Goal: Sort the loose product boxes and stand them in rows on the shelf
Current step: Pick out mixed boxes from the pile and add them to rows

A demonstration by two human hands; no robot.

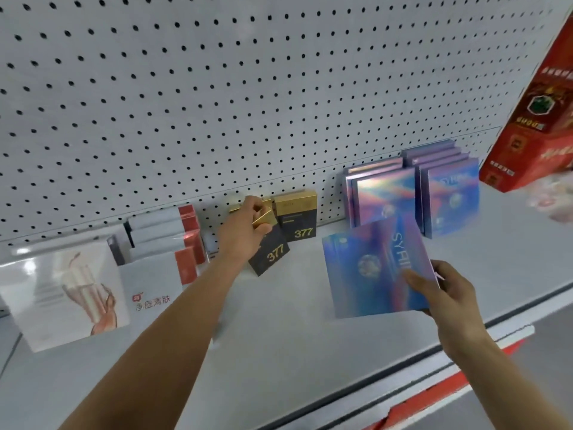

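Observation:
My left hand [245, 231] grips the gold top of a black-and-gold "377" box [269, 254], tilted, its lower corner on the grey shelf [279, 321]. A second "377" box [297, 216] stands upright just right of it, against the pegboard. My right hand [446, 296] pinches the right corner of a flat blue holographic box [369, 268], held slanted above the shelf. Behind it, two rows of the same holographic boxes [384, 193] [449, 193] stand upright.
At the left stand white boxes with red ends [167, 231], a white box with red script [148, 283] and a large white box with a pink figure [68, 290]. A tall red carton [539, 113] stands at the far right. A pegboard wall [217, 88] backs the shelf.

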